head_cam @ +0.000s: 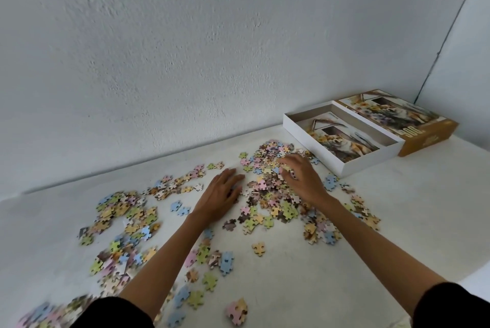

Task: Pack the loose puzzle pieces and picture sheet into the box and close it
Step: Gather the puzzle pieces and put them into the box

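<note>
Loose pastel puzzle pieces (267,195) lie scattered over the white table (397,221), densest in a heap near the middle. My left hand (221,196) lies flat on the table at the heap's left edge, fingers straight. My right hand (301,177) rests on top of the heap with fingers curved over the pieces; whether it holds any cannot be told. The open white box base (342,165) stands at the back right, with the picture sheet (342,142) lying inside it. The box lid (424,142), brown-sided with the dog picture, sits right behind the base.
A white wall (185,62) runs along the table's far edge and meets a side wall in the right corner behind the lid. More piece clusters (119,221) spread to the left and near front. The table's rounded front edge shows at the lower right.
</note>
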`<state>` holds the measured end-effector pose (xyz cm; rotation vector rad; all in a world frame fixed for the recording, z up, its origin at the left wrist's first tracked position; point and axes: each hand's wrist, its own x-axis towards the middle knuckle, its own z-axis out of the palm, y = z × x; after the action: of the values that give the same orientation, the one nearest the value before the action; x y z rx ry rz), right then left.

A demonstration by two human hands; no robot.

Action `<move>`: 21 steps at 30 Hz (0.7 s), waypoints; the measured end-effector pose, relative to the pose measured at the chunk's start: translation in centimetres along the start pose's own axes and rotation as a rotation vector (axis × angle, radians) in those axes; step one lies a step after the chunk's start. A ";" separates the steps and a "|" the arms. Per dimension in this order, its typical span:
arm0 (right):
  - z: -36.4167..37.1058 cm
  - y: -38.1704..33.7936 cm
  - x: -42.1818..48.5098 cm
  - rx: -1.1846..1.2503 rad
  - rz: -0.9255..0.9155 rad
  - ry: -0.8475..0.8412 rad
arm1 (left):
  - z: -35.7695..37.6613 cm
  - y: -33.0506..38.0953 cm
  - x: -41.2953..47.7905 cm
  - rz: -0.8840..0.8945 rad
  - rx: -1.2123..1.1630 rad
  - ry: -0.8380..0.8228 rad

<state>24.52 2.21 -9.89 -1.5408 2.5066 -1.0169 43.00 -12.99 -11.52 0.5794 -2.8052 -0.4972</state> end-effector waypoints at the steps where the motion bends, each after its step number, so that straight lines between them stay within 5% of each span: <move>1: -0.4 0.5 0.9 -0.005 0.014 0.027 | 0.0 0.0 0.0 -0.004 0.002 -0.003; 8: -0.7 4.2 4.3 -0.189 0.199 -0.284 | -0.1 0.0 -0.1 -0.019 -0.004 -0.015; 21: 1.6 0.7 2.6 -0.088 0.067 -0.396 | 0.0 -0.1 -0.1 -0.010 0.016 0.003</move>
<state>23.23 -0.50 -10.77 -1.4911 2.3296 -0.5337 43.12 -13.03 -11.55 0.5969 -2.8075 -0.4759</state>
